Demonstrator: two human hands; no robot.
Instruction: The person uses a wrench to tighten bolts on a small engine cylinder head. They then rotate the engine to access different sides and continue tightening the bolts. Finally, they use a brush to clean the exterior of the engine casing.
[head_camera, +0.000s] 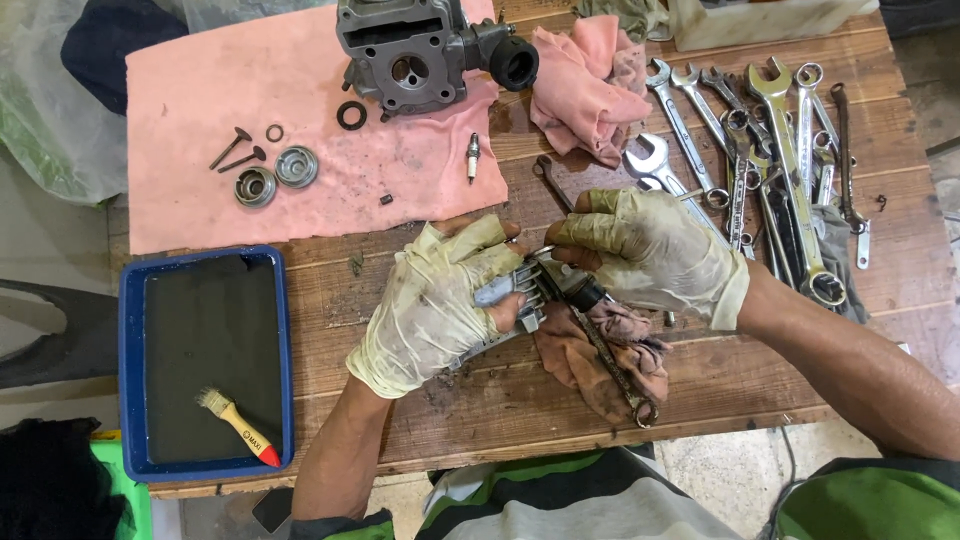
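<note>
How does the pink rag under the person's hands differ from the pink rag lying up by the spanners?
The rag under the hands is dark, brownish and heavily soiled; the rag by the spanners is a cleaner, brighter pink. The lower one lies fairly flat with a spanner across it, below the right hand; the upper one is bunched into a heap with nothing on it. Both are crumpled cloths on the wooden table.

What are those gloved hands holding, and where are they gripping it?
Left hand grips a finned metal part around its body. Right hand pinches a thin tool near its tip.
</note>
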